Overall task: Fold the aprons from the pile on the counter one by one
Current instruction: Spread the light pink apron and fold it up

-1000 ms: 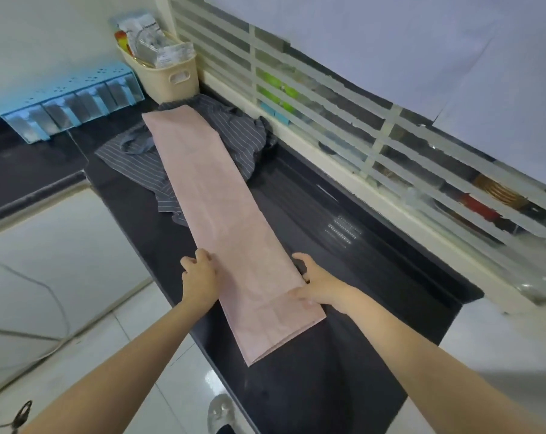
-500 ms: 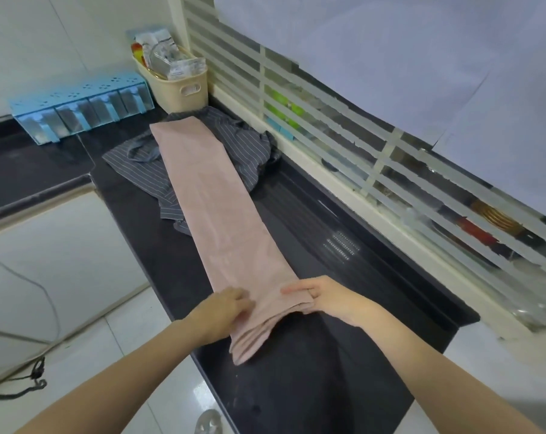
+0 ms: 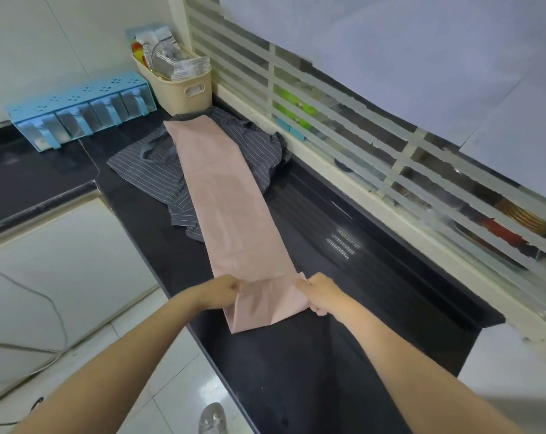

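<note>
On the counter (image 3: 312, 364), near end:
Pink apron (image 3: 231, 214): long strip, end turned over.
Left hand (image 3: 216, 292): pinching one corner.
Right hand (image 3: 323, 292): gripping the other.
Striped apron (image 3: 152, 177): underneath.

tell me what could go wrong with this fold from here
1. The pink apron's far end lies on the striped apron; bringing the near end up could drag or bunch both.
2. The near end sits at the counter edge by the left hand, so a loose grip could let it slide off.
3. The right hand holds only a corner, so the fold may go crooked.
</note>
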Motion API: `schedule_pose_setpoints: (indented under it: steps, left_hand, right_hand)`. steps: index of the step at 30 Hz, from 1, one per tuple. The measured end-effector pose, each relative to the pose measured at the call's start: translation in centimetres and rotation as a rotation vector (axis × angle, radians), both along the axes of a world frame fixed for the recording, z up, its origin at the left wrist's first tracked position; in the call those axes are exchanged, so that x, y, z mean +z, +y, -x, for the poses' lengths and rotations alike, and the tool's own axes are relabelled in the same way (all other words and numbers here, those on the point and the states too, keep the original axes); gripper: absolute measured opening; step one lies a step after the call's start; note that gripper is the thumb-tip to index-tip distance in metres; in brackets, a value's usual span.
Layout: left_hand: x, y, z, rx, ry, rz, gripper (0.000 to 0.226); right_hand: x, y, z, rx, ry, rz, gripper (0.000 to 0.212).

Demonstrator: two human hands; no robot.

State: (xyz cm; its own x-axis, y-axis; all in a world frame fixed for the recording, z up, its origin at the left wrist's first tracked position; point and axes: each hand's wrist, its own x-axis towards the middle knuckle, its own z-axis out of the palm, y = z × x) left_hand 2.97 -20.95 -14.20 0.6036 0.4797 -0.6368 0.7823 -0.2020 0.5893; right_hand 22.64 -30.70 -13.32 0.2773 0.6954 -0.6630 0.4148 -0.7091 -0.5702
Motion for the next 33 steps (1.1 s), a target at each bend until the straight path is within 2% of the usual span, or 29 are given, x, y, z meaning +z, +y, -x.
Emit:
schedule_pose_setpoints:
  steps: [2,3,5,7,9,10,11,13,15,17,19,20,22,24,25,27,30,33]
  left_hand:
    - [0.7,1.5,1.2,0.35,-0.203,0.282,0.04]
    - [0.8,2.4,2.0,0.456,-0.258,0.403,0.047]
    - [1.0,3.4,3.0,0.481,-0.268,0.486,0.059]
    - [1.2,3.6,3.8,0.238,-0.107,0.312,0.054]
    - [0.4,3.6,4.3,-0.06,0.1,0.055,0.029]
    - [0.0,3.5,4.5,-0.127,0.147,0.004,0.016]
    - [-0.3,3.5,4.9,-0.136,0.16,-0.002,0.015]
    - [-0.6,3.3,5.3,-0.099,0.148,0.022,0.018]
    - [-0.5,3.0,5.3,-0.046,0.085,-0.054,0.019]
    - [-0.3,2.8,4.9,-0.043,0.109,-0.355,0.023]
    - [0.1,2.3,4.4,-0.182,0.154,-0.715,0.048]
    - [0.1,2.0,4.3,-0.271,0.104,-0.787,0.063]
    - [-0.2,1.0,4.2,-0.446,0.022,-0.714,0.081]
    - [-1.1,0.2,4.3,-0.551,0.047,-0.641,0.074]
    - [-1.4,0.1,4.2,-0.549,0.06,-0.636,0.069]
    - [-1.5,0.2,4.2,-0.507,0.037,-0.627,0.061]
    - [-1.5,0.6,4.1,-0.476,-0.026,-0.552,0.049]
    - [-1.7,1.5,4.4,-0.221,-0.16,-0.29,0.025]
  right_hand:
    - [-0.9,0.5,1.6,-0.078,-0.023,-0.024,0.043]
    - [-1.3,1.0,2.4,-0.102,-0.039,-0.036,0.044]
    - [-1.7,1.9,3.7,-0.092,-0.099,-0.051,0.045]
    - [-1.5,2.6,4.9,0.028,-0.262,-0.06,0.047]
    - [-1.1,2.9,5.9,0.185,-0.445,-0.111,0.052]
    - [-1.0,2.9,6.3,0.242,-0.503,-0.141,0.052]
    - [-1.0,3.0,6.5,0.277,-0.535,-0.16,0.051]
    - [-1.5,2.9,6.5,0.283,-0.553,-0.159,0.05]
    - [-2.2,2.9,6.4,0.285,-0.56,-0.15,0.046]
    - [-2.4,3.0,6.5,0.308,-0.603,-0.13,0.038]
    - [-2.7,3.3,6.5,0.349,-0.657,-0.105,0.03]
    - [-2.8,3.4,6.6,0.367,-0.683,-0.084,0.029]
    - [-2.3,3.2,6.7,0.384,-0.8,-0.147,0.03]
    - [-1.9,2.7,6.3,0.496,-0.958,-0.316,0.042]
    - [-1.8,2.3,6.1,0.602,-0.976,-0.454,0.044]
    - [-2.4,1.4,5.1,0.873,-0.857,-0.59,0.04]
    - [-2.1,0.0,3.8,1.056,-0.726,-0.432,0.063]
    - [-1.1,0.2,3.1,1.02,-0.603,-0.334,0.069]
